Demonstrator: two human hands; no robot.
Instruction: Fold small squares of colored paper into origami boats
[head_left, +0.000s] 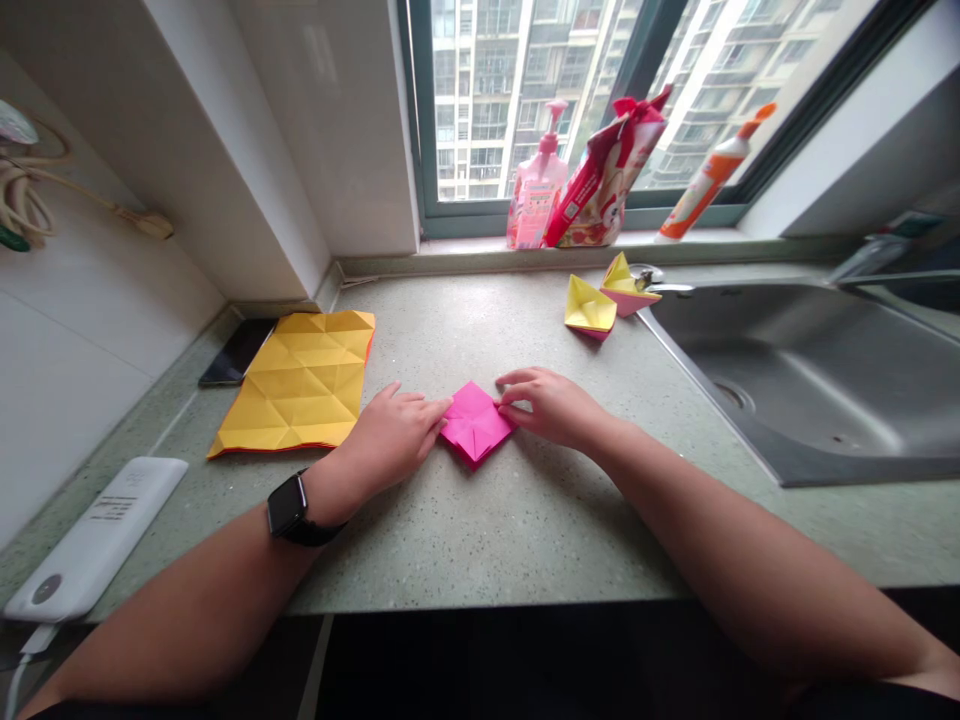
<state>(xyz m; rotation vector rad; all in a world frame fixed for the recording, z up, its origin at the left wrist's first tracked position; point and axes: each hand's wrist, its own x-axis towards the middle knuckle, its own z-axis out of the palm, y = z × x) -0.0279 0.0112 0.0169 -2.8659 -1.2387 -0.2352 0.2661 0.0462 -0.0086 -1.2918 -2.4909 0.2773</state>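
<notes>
A small square of folded pink origami paper [474,424] lies on the counter between my hands, one corner turned toward me. Creases meet near its middle, and small flaps show at the lower edge. My left hand [397,430] has its thumb and index finger closed at the paper's left corner, its other fingers loosely extended. At the right corner, my right hand [551,405] pinches the paper between thumb and fingertips, the other fingers curved above. A black smartwatch [288,505] is on my left wrist.
Left of my hands lies a creased yellow-orange paper sheet [307,380] partly over a dark phone [238,352]. A white power bank [97,540] is nearer me. Two yellow-and-pink folded paper pieces [590,305] stand by the steel sink [787,470]. A pump bottle [538,195] lines the windowsill.
</notes>
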